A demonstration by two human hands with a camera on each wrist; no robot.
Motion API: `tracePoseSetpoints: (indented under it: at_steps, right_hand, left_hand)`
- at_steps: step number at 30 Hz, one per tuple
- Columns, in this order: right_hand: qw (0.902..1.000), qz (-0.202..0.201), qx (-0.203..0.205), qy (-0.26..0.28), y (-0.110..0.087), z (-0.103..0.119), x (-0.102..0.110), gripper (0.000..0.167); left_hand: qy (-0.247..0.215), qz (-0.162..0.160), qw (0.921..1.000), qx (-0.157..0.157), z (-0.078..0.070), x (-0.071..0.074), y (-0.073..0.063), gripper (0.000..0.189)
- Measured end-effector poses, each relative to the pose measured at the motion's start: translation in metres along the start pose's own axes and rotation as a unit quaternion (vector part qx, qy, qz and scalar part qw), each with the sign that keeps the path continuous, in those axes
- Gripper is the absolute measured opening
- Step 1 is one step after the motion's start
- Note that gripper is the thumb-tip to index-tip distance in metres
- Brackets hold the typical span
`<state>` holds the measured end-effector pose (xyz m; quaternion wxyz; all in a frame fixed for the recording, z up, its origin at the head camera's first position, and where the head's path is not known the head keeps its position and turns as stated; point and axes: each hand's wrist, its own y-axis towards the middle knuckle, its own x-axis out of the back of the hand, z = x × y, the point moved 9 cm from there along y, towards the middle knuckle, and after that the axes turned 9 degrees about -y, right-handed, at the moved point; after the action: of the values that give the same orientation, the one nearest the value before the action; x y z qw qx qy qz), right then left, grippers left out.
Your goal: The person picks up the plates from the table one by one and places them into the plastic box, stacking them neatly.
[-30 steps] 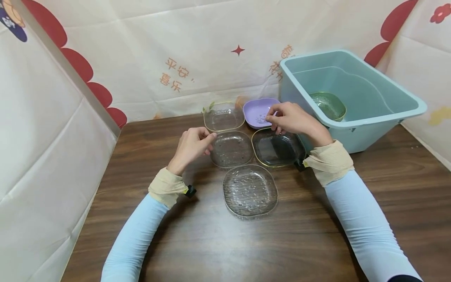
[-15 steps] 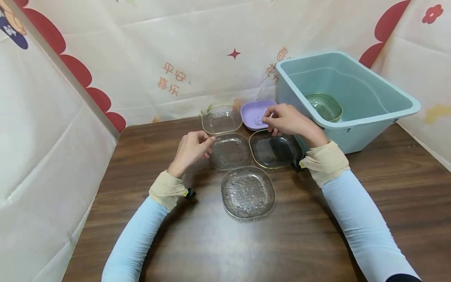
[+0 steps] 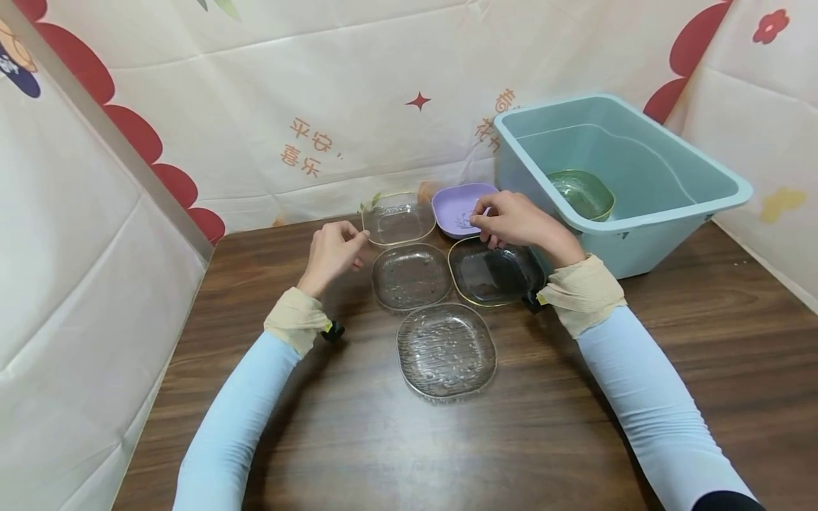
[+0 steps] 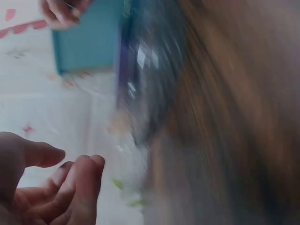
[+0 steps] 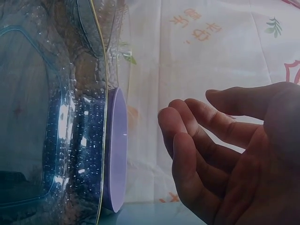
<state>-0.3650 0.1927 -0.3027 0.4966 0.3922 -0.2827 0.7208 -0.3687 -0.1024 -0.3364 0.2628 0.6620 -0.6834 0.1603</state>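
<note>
– Is either hand holding a dish?
– No. The left hand (image 3: 335, 250) hangs just left of the middle clear dish (image 3: 411, 277), fingers loosely bent, thumb apart from them. The right hand (image 3: 516, 221) is over the far edge of the dark dish (image 3: 492, 273), fingers bent too, nothing between them.
– Where are the others?
– On the counter (image 3: 735, 341): the purple dish (image 3: 455, 206) beyond the dark one, another clear dish (image 3: 397, 220) far left, and a ribbed dish (image 3: 446, 351) nearest.
– What could go wrong?
– They sit so close that lifting one might nudge its neighbour; I can't tell which rims touch. The black piece (image 3: 532, 301) on the right wrist could snag the dark dish's rim if that arm dropped.
– Anything in the way?
– The blue tub (image 3: 671, 248) crowds the right hand; its wall could catch the forearm. Inside, a green dish (image 3: 581, 195) sits toward the left, so anything dropped there could knock it. A printed cloth (image 3: 358, 92) limits the far side.
</note>
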Motion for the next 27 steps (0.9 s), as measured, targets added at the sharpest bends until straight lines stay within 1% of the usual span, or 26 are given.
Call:
tracePoseSetpoints:
  at_steps: [3, 5, 7, 10, 12, 14, 16, 18, 21, 22, 25, 27]
  right_hand:
    - [1.0, 0.002, 0.001, -0.002, 0.0, 0.0, 0.001, 0.02]
    - [1.0, 0.002, 0.001, -0.003, 0.0, 0.001, 0.001, 0.02]
    - [1.0, 0.004, 0.002, -0.004, 0.0, 0.002, 0.0, 0.02]
    - [1.0, 0.004, 0.004, -0.006, 0.0, 0.002, 0.0, 0.019]
    - [1.0, 0.003, 0.004, -0.007, -0.001, 0.003, -0.001, 0.019]
    - [0.9999, 0.001, 0.005, -0.009, -0.001, 0.002, -0.001, 0.019]
    - [0.9999, 0.0, 0.006, -0.008, 0.0, 0.001, -0.002, 0.02]
    - [0.9999, 0.004, 0.009, -0.006, 0.001, 0.001, -0.004, 0.02]
    - [0.9999, 0.007, 0.01, -0.004, 0.001, 0.001, -0.006, 0.02]
    - [0.9999, 0.008, 0.01, -0.004, 0.001, 0.001, -0.006, 0.019]
    - [0.9999, 0.007, 0.009, -0.008, 0.001, 0.001, -0.006, 0.018]
    - [0.9999, 0.008, 0.011, -0.009, 0.0, 0.002, -0.006, 0.018]
  left_hand:
    - [-0.005, -0.011, 0.9996, 0.026, 0.013, 0.006, 0.018, 0.037]
    - [-0.022, -0.009, 0.9987, 0.045, 0.023, 0.007, 0.03, 0.037]
    - [-0.05, 0.003, 0.9967, 0.063, 0.032, 0.005, 0.041, 0.037]
    - [-0.086, 0.037, 0.9924, 0.08, 0.043, -0.002, 0.057, 0.04]
    - [-0.098, 0.06, 0.9894, 0.088, 0.048, -0.009, 0.067, 0.045]
    - [-0.1, 0.076, 0.9872, 0.098, 0.052, -0.014, 0.075, 0.051]
    - [-0.103, 0.083, 0.9849, 0.112, 0.055, -0.018, 0.081, 0.055]
    - [-0.098, 0.087, 0.9834, 0.126, 0.057, -0.021, 0.086, 0.052]
    - [-0.085, 0.105, 0.9814, 0.136, 0.055, -0.026, 0.089, 0.033]
    - [-0.081, 0.113, 0.9805, 0.138, 0.054, -0.029, 0.09, 0.029]
    - [-0.077, 0.13, 0.9788, 0.138, 0.049, -0.037, 0.091, 0.042]
    - [-0.078, 0.129, 0.9784, 0.142, 0.049, -0.041, 0.092, 0.048]
